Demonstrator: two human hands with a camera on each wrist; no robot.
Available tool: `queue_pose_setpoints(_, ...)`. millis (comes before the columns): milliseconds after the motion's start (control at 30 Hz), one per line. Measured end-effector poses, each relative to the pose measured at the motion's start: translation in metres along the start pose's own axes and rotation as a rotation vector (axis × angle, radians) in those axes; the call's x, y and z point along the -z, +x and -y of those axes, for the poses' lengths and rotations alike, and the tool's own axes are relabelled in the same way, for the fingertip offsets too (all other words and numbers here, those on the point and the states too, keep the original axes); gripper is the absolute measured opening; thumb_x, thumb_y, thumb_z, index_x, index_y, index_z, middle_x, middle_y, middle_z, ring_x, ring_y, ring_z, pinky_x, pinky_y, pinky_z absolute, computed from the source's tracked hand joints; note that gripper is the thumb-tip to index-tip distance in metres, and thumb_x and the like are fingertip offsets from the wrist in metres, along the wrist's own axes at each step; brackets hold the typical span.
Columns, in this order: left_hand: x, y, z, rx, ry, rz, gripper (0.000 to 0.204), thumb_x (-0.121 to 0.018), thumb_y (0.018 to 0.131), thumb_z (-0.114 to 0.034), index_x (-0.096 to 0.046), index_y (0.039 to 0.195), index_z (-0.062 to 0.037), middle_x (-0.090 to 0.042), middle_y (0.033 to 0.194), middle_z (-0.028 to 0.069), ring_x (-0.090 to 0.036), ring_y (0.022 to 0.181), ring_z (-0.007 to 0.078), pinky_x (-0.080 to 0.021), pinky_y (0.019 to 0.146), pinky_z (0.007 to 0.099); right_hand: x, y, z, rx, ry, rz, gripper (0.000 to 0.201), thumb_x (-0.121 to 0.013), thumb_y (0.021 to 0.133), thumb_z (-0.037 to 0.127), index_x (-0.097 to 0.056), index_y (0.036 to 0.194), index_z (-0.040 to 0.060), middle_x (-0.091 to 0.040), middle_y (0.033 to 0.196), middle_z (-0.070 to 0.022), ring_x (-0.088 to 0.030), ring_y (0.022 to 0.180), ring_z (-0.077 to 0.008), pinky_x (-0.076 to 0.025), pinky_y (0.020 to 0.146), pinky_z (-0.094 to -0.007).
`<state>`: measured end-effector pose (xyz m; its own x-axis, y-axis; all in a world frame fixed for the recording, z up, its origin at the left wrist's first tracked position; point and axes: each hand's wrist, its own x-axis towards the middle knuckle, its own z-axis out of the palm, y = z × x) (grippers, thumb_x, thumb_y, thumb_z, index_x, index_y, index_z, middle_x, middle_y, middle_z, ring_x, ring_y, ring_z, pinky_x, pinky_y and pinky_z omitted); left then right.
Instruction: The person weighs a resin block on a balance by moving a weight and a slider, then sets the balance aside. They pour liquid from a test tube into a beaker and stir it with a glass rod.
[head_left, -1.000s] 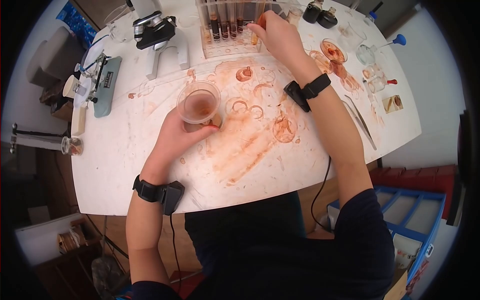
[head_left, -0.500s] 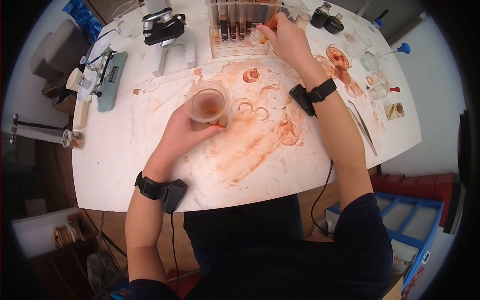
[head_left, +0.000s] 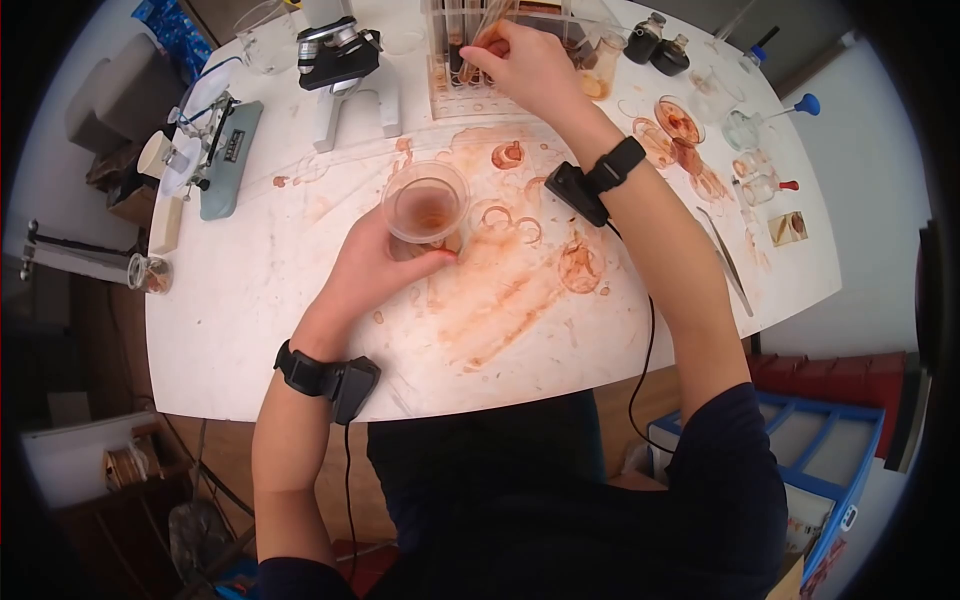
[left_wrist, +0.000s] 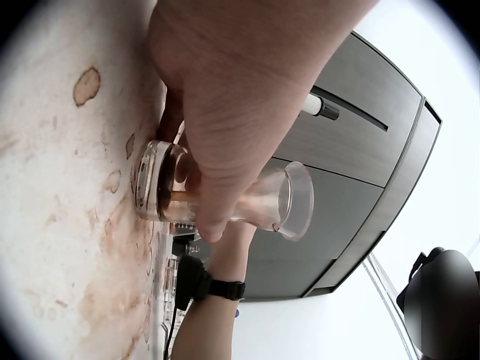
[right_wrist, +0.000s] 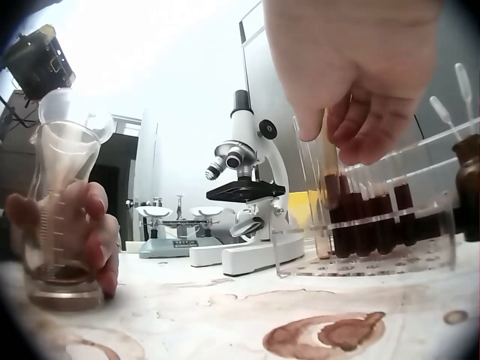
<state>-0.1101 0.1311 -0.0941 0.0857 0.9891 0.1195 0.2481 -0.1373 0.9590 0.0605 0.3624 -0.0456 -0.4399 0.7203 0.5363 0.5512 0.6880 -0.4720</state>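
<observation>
My left hand (head_left: 372,265) grips a clear graduated glass vessel (head_left: 428,205) with a flared rim. A little brown liquid lies low in it, above the thick base, which stands at the table surface in the left wrist view. My right hand (head_left: 535,75) is up at a clear test tube rack (head_left: 465,104). In the right wrist view its thumb and fingers pinch the upper part of a test tube (right_wrist: 331,154) at the rack's left end. Several tubes of dark red-brown liquid (right_wrist: 382,225) stand beside it; the hand hides some tube tops.
A microscope (head_left: 345,65) stands left of the rack, and a balance (head_left: 232,155) farther left. To the right are a flask (head_left: 603,68), dark bottles (head_left: 670,55), a stained petri dish (head_left: 678,120) and tweezers (head_left: 728,260). Reddish-brown stains mark the white table (head_left: 250,330).
My right hand has shifted left along the rack, from its right end toward the dark tubes. My left hand still holds the glass vessel in about the same place.
</observation>
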Motion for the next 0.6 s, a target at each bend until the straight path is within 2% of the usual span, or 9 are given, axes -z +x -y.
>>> queue_pose_setpoints(100,0.002,0.002,0.005,-0.028,0.019,0.007,0.056,-0.085,0.078,-0.018,-0.062,0.127,-0.0022,-0.069,0.121,0.0108,-0.064,0.113,0.0206,-0.048,0.100,0.0340,-0.007,0.006,0.007,-0.051,-0.049,0.048,0.036,-0.072,0.090,0.043,-0.075,0.096,0.0074,-0.075,0.084,-0.0105,-0.072,0.080,-0.0296,-0.056,0.073,-0.0413)
queue_pose_setpoints(200,0.003,0.001,0.002,-0.007,0.045,0.024,0.056,-0.085,0.079,-0.021,-0.062,0.127,-0.0020,-0.069,0.121,0.0121,-0.064,0.113,0.0222,-0.048,0.100,0.0344,-0.009,0.008,0.009,-0.077,-0.153,0.081,0.037,-0.072,0.091,0.043,-0.074,0.103,0.0084,-0.076,0.093,-0.0091,-0.073,0.083,-0.0247,-0.056,0.075,-0.0368)
queue_pose_setpoints(300,0.003,0.001,0.001,0.003,0.034,0.030,0.057,-0.085,0.079,-0.023,-0.062,0.126,-0.0018,-0.069,0.121,0.0130,-0.065,0.112,0.0236,-0.048,0.099,0.0347,-0.013,0.011,0.010,-0.037,-0.213,0.058,0.038,-0.072,0.090,0.045,-0.074,0.101,0.0084,-0.076,0.088,-0.0078,-0.073,0.077,-0.0234,-0.056,0.073,-0.0364)
queue_pose_setpoints(500,0.002,0.000,-0.004,-0.021,0.078,0.002,0.056,-0.085,0.078,-0.024,-0.063,0.125,-0.0019,-0.070,0.119,0.0127,-0.065,0.109,0.0236,-0.049,0.097,0.0343,-0.018,0.021,0.015,0.030,-0.369,0.097,0.039,-0.072,0.089,0.046,-0.076,0.092,0.0071,-0.071,0.064,-0.0064,-0.071,0.061,-0.0214,-0.057,0.067,-0.0365)
queue_pose_setpoints(600,0.003,0.000,-0.006,-0.017,0.094,0.000,0.055,-0.085,0.078,-0.024,-0.064,0.123,-0.0023,-0.070,0.117,0.0119,-0.066,0.106,0.0225,-0.050,0.096,0.0337,-0.018,0.023,0.017,0.020,-0.408,0.107,0.037,-0.071,0.091,0.043,-0.077,0.091,0.0067,-0.070,0.062,-0.0074,-0.072,0.062,-0.0199,-0.057,0.066,-0.0358)
